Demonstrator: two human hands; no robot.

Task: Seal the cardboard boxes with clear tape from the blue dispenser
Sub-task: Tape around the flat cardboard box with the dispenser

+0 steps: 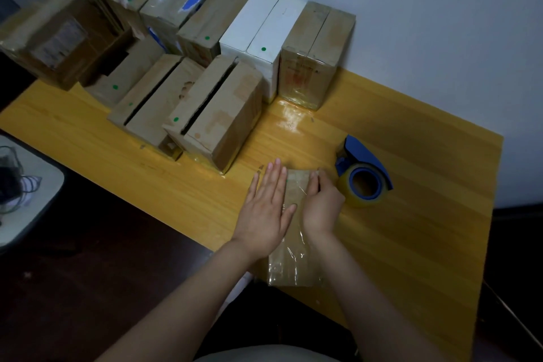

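A small cardboard box point(293, 261) lies on the yellow wooden table point(147, 156) near its front edge, with wrinkled clear tape running along its top. My left hand point(266, 209) lies flat on the box's left side, fingers straight. My right hand point(321, 203) presses on the box's right side with its fingers bent over the far right edge. The blue tape dispenser point(363, 170) with its roll of clear tape stands on the table just right of my right hand, untouched.
Several cardboard boxes point(214, 114) and two white ones point(258, 38) are lined up in rows at the back left, against the wall. A box with shiny tape point(308, 73) stands at the row's right end. A grey surface with cables point(17, 185) sits at far left.
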